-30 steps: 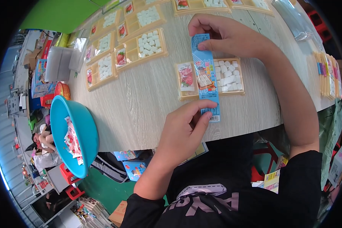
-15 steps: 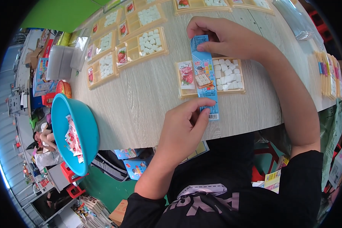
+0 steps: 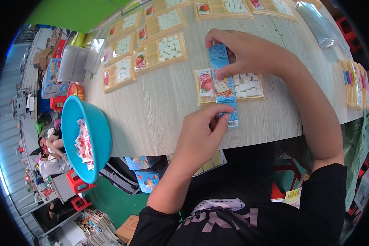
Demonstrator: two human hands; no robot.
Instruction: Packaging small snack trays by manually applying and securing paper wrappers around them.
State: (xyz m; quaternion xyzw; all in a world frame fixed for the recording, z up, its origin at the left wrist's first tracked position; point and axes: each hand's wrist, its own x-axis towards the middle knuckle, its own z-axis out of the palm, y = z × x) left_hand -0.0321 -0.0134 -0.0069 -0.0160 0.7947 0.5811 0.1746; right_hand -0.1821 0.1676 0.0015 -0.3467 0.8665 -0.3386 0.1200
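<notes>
A long, narrow blue printed card strip (image 3: 222,89) lies crosswise over the middle of a pale yellow plastic tray (image 3: 252,99). To its left, a strawberry-printed sachet (image 3: 204,84) sits in the tray; to its right are small white marshmallow-like pieces (image 3: 247,86). My left hand (image 3: 201,133) is closed at the strip's near end, thumb and forefinger on its edges. Over the far end curls my right hand (image 3: 250,53), its fingers round the top edge and its thumb pressed on the strip's face. The fingertips behind the strip are hidden.
Several similar filled trays (image 3: 162,53) stand toward the back of the table. A teal basin (image 3: 104,137) with pink sachets is at the table's left edge. Clear plastic sheets (image 3: 315,26) lie at the far right, near bundled packs (image 3: 354,84). A person (image 3: 53,143) sits far left.
My right thumb has slid nearer along the strip, away from its far end, and the right hand has come slightly closer. My left hand stays at the near end. The whole view has shifted a little.
</notes>
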